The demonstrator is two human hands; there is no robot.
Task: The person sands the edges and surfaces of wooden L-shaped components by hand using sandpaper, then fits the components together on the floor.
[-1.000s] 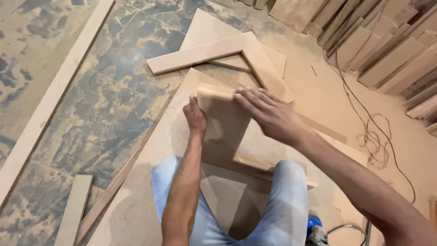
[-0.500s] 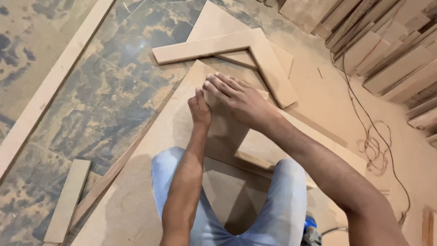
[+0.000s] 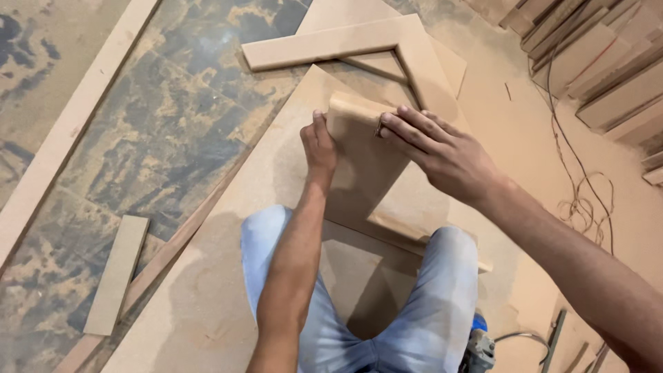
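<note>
Under you lies a big fibreboard sheet (image 3: 228,262) flat on the floor (image 3: 159,131), and you crouch over it with both knees in pale jeans (image 3: 442,290) pressing on it. On that sheet stands the L-shaped board frame (image 3: 362,169), its long leg running away from you and its short leg turning off by your right knee. Your left hand (image 3: 319,146) is curled against the left edge of that leg near its far end, thumb up along the side, steadying it more than clamping it. Your right hand (image 3: 442,155) lies open and flat, fingers spread across the top right of the same end; whether something thin sits under those fingers I cannot tell. The likely trouble from here is the frame skidding: the sheet is dusty, and a push from the right hand with only a light hold on the left could slide the leg or strain its corner joint. Beyond your hands a second L-shaped frame (image 3: 387,48) rests on the sheet's far corner. A long strip (image 3: 62,145) and a short offcut (image 3: 117,273) lie on the mottled, sawdust-coated floor to the left. Stacked boards (image 3: 608,62) lean at upper right, a thin cable (image 3: 580,186) loops past them, and a blue power tool (image 3: 478,345) sits just behind your right knee, close enough to snag.
</note>
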